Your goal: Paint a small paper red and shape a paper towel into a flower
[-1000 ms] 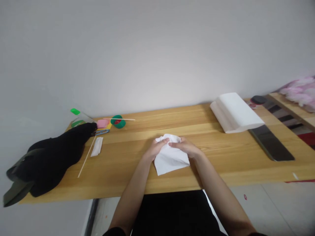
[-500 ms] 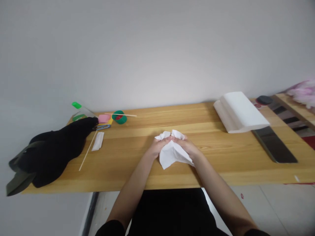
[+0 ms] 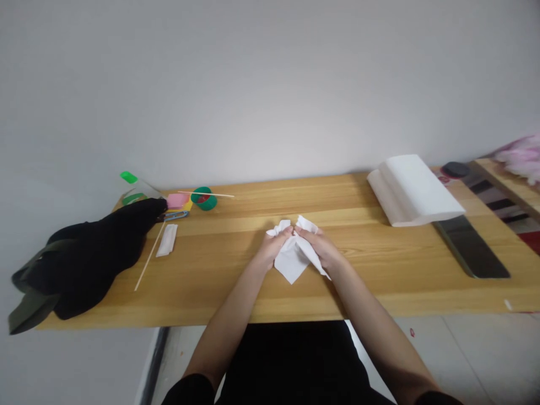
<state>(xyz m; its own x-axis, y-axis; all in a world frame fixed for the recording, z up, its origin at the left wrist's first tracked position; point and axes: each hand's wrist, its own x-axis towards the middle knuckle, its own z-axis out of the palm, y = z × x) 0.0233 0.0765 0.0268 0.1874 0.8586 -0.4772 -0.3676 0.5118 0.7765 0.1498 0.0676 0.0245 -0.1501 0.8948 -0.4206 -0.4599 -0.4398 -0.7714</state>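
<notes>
Both my hands grip a white paper tissue just above the wooden table, near its front middle. My left hand is closed on its left side, thumb on top and pointing inward. My right hand pinches the right side in the same way. The two thumbs are close together, with a small gap between them. Crumpled edges stick up beyond both hands, and a pointed corner hangs down toward me. The fingers under the tissue are hidden.
A stack of white paper tissues lies at back right, over the end of a black phone-like slab. To the left are a black cloth item, a thin stick, a folded white strip, blue snips and a green tape roll.
My thumbs have moved slightly apart, and a gap shows at the tissue's top edge. The right part is more folded and the lower corner hangs narrower. The view has shifted slightly.
</notes>
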